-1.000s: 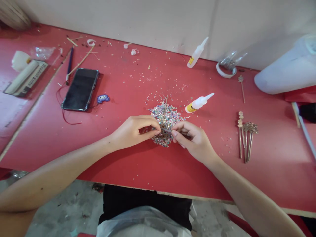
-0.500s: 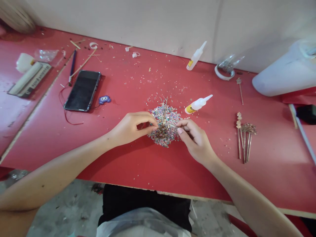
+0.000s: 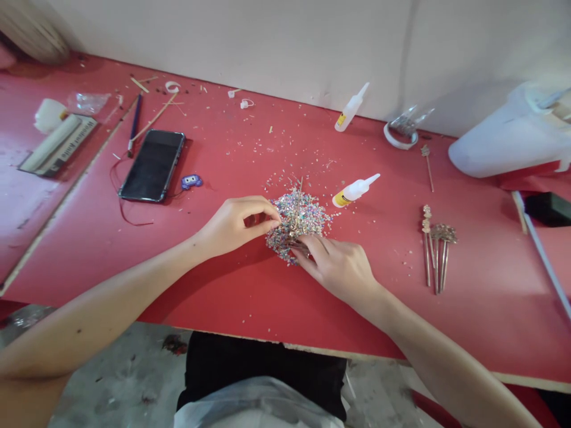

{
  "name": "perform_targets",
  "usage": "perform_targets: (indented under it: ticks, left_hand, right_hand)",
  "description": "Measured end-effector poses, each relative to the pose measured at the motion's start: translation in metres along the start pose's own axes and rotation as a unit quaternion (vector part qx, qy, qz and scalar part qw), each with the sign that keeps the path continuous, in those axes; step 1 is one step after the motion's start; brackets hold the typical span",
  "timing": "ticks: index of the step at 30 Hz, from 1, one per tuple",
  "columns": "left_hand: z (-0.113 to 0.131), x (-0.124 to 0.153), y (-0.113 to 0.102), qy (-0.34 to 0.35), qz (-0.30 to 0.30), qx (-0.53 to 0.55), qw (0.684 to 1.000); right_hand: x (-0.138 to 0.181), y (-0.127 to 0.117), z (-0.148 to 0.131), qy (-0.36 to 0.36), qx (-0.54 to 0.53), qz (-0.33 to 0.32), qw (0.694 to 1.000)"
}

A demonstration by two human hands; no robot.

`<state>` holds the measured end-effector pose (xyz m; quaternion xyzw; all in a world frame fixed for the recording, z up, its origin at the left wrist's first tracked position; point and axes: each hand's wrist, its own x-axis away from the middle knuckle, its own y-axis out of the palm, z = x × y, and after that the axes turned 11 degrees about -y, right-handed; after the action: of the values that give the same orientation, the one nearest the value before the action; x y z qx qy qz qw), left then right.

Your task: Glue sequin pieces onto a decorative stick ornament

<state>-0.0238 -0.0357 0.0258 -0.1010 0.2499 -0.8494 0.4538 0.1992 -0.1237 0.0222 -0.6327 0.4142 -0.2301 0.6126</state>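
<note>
A heap of small multicoloured shiny chips [image 3: 307,209] lies on the red table in front of me. A thin gold-brown stick [image 3: 300,190] lies on it, with a gold ornament [image 3: 292,228] at its near end. At the heap's left edge, my left hand [image 3: 250,223] is closed in a pinch beside that ornament; whatever its fingertips hold is too small to make out. My right hand [image 3: 336,261] reaches over the lower right of the heap. Its fingers are bent together, down among the chips just below the ornament, and their grip is hidden.
Two white glue bottles [image 3: 355,190] with yellow labels are beyond the heap. Ornamented sticks [image 3: 439,255] lie at right, near a white tape roll [image 3: 401,138] and a large white cylinder [image 3: 504,139]. A phone [image 3: 152,165] and a knife box [image 3: 60,145] occupy the left.
My right hand has moved left and down, from the heap's right edge onto its lower part. The thin dark tool it held no longer shows clearly. My left hand stays pinched, nearly still.
</note>
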Motion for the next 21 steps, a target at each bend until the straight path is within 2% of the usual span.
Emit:
perform_targets:
  ticks: [2,4,8,12,15,17,21]
  left_hand:
    - [0.0,0.0,-0.001,-0.003,0.003,-0.001,1.0]
    - [0.0,-0.001,-0.003,-0.005,0.006,-0.004,1.0]
    - [-0.001,-0.002,-0.004,-0.005,0.005,-0.004,1.0]
    - [-0.002,-0.002,-0.003,0.002,0.006,0.001,1.0]
    - [-0.003,-0.002,-0.003,0.006,0.008,0.001,1.0]
    - [-0.003,-0.002,-0.003,0.008,0.009,-0.004,1.0]
    - [-0.003,-0.002,-0.003,0.017,0.012,-0.012,1.0]
  right_hand:
    - [0.001,0.0,0.0,0.035,-0.067,0.022,0.997]
    - [0.001,-0.001,0.001,0.098,-0.162,0.038,0.981]
    - [0.001,-0.007,0.006,0.191,-0.344,0.061,0.917]
    - [0.001,-0.009,0.011,0.22,-0.442,0.128,0.86]
    - [0.0,-0.007,0.014,0.239,-0.534,0.192,0.788]
    - [-0.002,-0.005,0.015,0.253,-0.575,0.21,0.749]
    - [-0.006,-0.006,0.016,0.27,-0.595,0.197,0.731]
